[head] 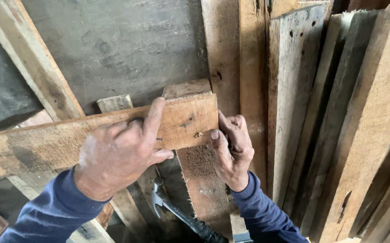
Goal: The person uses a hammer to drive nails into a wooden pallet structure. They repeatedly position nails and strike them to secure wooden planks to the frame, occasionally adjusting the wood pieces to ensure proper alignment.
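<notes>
Rough-sawn wood: a horizontal board [91, 135] runs left to right, rising slightly toward its right end, which sits against an upright post [199, 180]. Left hand [118, 155] lies knuckles-up on the board face, forefinger stretched up over the top edge, pinching a thin nail [159, 138] that points into the face. Right hand [233, 150] clasps the board's end and the post edge, thumb on the face. Below, a claw hammer [177, 211] hangs between the forearms, its handle cut off. Nail mostly hidden by fingers. Weathered planks [339, 112] lean at right.
</notes>
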